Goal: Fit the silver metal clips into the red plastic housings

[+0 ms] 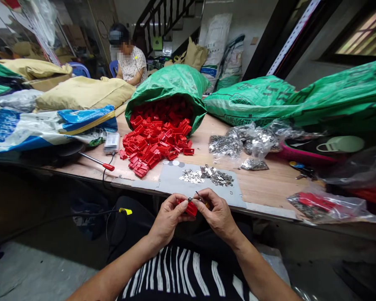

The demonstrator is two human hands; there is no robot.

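Note:
My left hand (168, 216) is closed around a small red plastic part (191, 208), held just below the table's front edge. My right hand (215, 211) pinches a thin dark tool or metal piece against the top of that part. On the grey mat (172, 177) ahead lies a small heap of metal clips (207, 175). Beyond it, a pile of red plastic parts (155, 144) spills out of an open green sack (169, 83).
Clear bags of metal pieces (247, 142) lie to the right, with green sacks (332, 100) behind. A red-handled screwdriver (97, 161) and a small white device (112, 141) lie on the left. Another person (128, 58) sits at the far end. A bag of parts (326, 205) rests at the right edge.

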